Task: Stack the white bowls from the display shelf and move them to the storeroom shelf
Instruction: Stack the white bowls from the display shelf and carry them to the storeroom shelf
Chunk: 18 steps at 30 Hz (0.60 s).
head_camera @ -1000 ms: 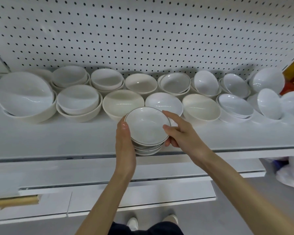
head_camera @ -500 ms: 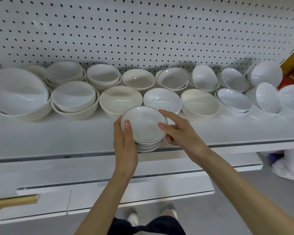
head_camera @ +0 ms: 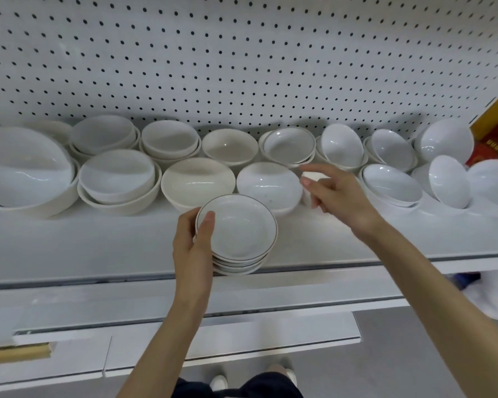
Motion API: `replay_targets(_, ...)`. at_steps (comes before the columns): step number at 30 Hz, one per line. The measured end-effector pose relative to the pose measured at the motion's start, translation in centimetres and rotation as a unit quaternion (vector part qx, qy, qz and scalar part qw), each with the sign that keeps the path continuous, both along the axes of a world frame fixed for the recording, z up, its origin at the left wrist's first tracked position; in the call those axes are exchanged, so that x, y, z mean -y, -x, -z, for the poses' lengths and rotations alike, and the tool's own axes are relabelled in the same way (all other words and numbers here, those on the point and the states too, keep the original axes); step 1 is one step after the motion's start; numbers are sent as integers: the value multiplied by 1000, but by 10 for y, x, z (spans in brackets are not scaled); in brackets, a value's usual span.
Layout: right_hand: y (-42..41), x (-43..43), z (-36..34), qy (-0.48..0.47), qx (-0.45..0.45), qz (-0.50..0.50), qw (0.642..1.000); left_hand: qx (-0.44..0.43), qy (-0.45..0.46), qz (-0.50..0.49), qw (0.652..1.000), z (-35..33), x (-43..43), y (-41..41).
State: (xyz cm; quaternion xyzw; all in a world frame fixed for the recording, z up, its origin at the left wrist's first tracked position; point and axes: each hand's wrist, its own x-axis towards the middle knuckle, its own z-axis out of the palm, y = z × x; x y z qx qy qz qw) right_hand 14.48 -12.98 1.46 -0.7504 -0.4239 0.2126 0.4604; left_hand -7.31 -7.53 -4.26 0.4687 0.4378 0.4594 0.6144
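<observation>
well, left hand (head_camera: 194, 245) grips bowls (head_camera: 237, 228); box (head_camera: 494, 136) print blurred.

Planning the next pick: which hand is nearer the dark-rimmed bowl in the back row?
Right. The right hand hovers in front of the dark-rimmed bowl, close to its rim. The left hand is farther forward, gripping the stack of rimmed bowls at the front of the shelf.

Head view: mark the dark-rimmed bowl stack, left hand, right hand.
dark-rimmed bowl stack (head_camera: 237, 229): head view, inside of the top bowl.
left hand (head_camera: 193, 248): head view, middle of the hand, below the thumb.
right hand (head_camera: 342, 196): head view, back of the hand.
</observation>
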Motion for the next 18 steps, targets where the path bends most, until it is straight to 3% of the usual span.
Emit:
replay_targets(6,-62,-39,-1,49,100,29,993,-4,9,30,1000,-5,-6,-1)
replay_targets(11,-98,-68,7,156,228,10,961,1,10,45,999,-6,-6,1)
replay_targets(18,-109,-85,13,187,205,24,960,9,6,34,999,-6,-7,-2)
